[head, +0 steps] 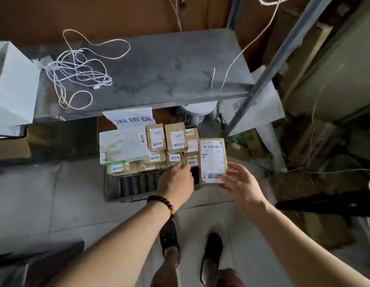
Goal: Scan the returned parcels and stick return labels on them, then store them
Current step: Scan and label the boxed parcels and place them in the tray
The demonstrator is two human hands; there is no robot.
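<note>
- Held parcel (213, 158): a brown carton at the right end of the stack, over the right edge of the crate (111, 195). We note that its long axis runs away from us. The barcode end is far, the near end is at the hands, and the labelled face is turned up.
- Return label (213, 175): a white strip with black characters, stuck across the near end of the held parcel below the white shipping label (212, 151).
- Right hand (244, 183): the thumb lies on the near right corner of the held parcel. The fingers (235, 167) are loosely spread along its right edge, so the hand holds it there.
- Left hand (175, 181): its back is turned to us and one fingertip touches the front row of the stacked parcels (157, 139). The other fingers are hidden, so we cannot tell whether they hold anything. There is a bead bracelet (163, 200) at the wrist.
- Stacked parcels: brown cartons and one white mailer, most bearing return labels, piled in the crate on the tiled floor (35, 193).
- Paper sign (132, 119): it hangs at the front edge of the grey shelf (169, 69), just behind the stack.
- White cords (80, 73): they lie tangled on the left of the shelf.
</note>
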